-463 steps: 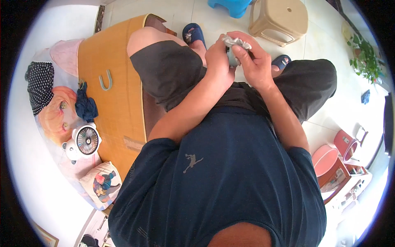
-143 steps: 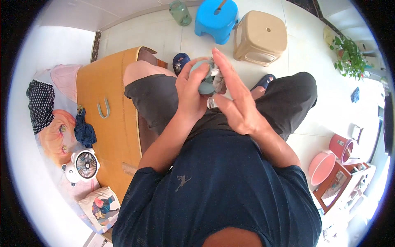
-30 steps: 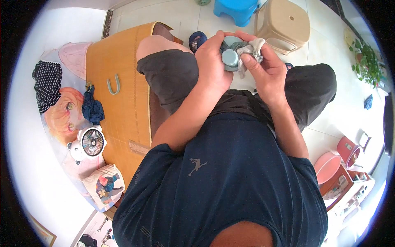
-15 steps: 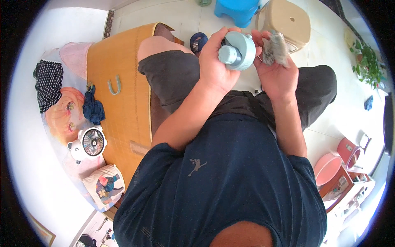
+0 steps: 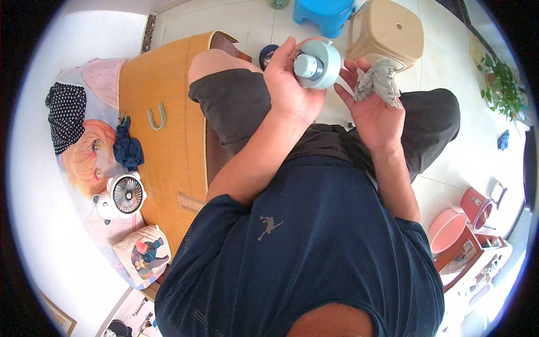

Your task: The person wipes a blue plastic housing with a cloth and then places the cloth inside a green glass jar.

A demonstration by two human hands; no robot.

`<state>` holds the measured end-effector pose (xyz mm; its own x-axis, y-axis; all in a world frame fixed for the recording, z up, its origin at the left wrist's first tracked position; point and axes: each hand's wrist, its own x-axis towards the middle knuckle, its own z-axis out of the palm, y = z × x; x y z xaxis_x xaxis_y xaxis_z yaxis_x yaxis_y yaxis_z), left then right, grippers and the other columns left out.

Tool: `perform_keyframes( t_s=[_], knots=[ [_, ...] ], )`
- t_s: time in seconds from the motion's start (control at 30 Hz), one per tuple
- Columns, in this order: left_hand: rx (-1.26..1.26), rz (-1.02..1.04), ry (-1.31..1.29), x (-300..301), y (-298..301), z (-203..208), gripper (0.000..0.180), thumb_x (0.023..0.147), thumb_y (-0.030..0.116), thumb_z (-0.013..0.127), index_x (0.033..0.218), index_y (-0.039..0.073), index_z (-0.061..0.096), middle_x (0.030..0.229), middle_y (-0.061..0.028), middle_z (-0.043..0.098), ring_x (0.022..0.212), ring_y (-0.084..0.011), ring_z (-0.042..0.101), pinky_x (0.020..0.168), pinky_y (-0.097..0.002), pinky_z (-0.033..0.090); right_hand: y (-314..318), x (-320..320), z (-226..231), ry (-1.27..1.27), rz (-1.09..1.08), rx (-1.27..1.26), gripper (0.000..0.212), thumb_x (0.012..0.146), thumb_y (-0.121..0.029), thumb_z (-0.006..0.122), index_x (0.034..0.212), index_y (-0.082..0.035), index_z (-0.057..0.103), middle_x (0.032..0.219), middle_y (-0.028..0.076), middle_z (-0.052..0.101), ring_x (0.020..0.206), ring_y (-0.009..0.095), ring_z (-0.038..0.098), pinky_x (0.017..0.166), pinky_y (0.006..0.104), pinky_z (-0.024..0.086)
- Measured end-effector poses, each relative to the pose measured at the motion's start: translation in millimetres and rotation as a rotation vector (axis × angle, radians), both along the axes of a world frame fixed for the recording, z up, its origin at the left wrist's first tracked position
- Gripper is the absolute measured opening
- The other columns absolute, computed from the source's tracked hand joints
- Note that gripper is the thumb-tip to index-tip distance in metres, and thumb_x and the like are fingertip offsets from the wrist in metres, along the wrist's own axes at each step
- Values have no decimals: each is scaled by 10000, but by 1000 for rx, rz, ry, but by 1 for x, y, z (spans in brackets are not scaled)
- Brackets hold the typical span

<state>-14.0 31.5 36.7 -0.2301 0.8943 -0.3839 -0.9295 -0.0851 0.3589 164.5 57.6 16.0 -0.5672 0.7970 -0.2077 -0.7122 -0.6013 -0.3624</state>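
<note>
My left hand (image 5: 291, 90) is closed round a light teal bottle (image 5: 331, 64), seen nearly end-on with its round lid and raised cap toward me; the bottle's lower part is hidden. To its right, my right hand (image 5: 377, 121) is palm up with a crumpled grey-and-white patterned cloth (image 5: 379, 81) held in it. A couple of its fingers stretch toward the bottle without clearly touching it. Both hands are above my lap, in front of my dark shorts (image 5: 238, 104).
I sit on a tan mat-covered bed (image 5: 168, 73). On it are a U-shaped grey-green thing (image 5: 156, 118), a white fan (image 5: 127, 193) and a dark blue cloth (image 5: 128, 147). Ahead stand a blue stool (image 5: 323, 16) and a beige stool (image 5: 387, 31). Pink basins (image 5: 446, 230) are right.
The cloth has come away from the bottle and bunches up more in my right palm. My left hand has shifted the bottle slightly left, and a gap has opened between the hands.
</note>
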Motion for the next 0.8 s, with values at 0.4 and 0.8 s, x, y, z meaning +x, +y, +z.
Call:
perform_keyframes(
  t_s=[0.4,0.8],
  knots=[
    [233,-169,956,28,-19,-3,827,884,100,768,1570,-37,328,1466,-139,516,1348,-238,535,1176,-399,416,5,3,8,-194,-19,-51,433,1163,-301,378,1436,-11,548,1377,123,653,1247,265,649,1037,464,562],
    [336,-213,1160,7,-20,6,887,776,86,927,1502,-22,427,1394,-135,569,1291,-221,588,1109,-373,484,5,7,17,-139,98,-61,410,1133,-223,396,1434,8,550,1370,142,654,1241,264,648,1035,454,557]
  ],
)
